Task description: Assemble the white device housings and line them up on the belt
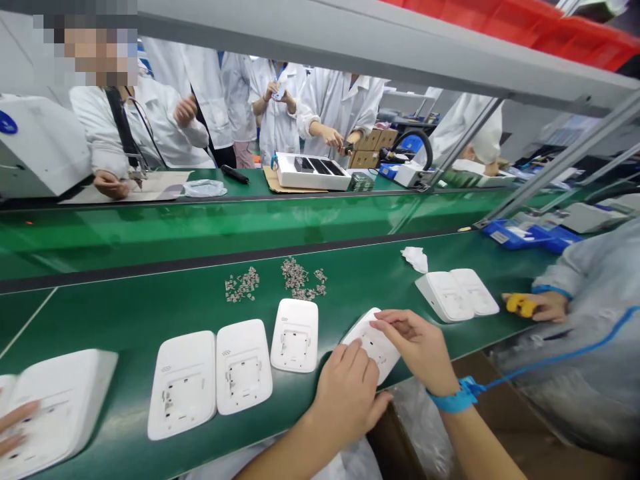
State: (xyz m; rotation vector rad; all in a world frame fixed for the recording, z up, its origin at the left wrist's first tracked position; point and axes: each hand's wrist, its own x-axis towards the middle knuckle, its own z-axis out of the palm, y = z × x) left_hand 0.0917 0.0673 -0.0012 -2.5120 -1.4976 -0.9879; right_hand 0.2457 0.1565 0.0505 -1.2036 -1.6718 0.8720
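Note:
A white plastic housing [374,341] lies tilted on the green bench near its front edge. My left hand [346,395] rests on its near left corner, fingers curled on the plastic. My right hand [416,348] lies over its right side with fingertips pinched above the recessed middle; whether something small sits between them cannot be told. A blue strap [457,397] circles my right wrist. Three more white housings [294,335], [243,365], [183,384] lie in a row to the left. Two piles of small metal parts [301,277], [241,285] sit behind them.
A co-worker's hand [537,306] at right holds a yellow tool beside two white housings [456,294]. Another hand [15,427] touches a housing at far left. A green conveyor [200,227] runs behind; several people in white coats work beyond it. A crumpled white wipe [416,259] lies on the bench.

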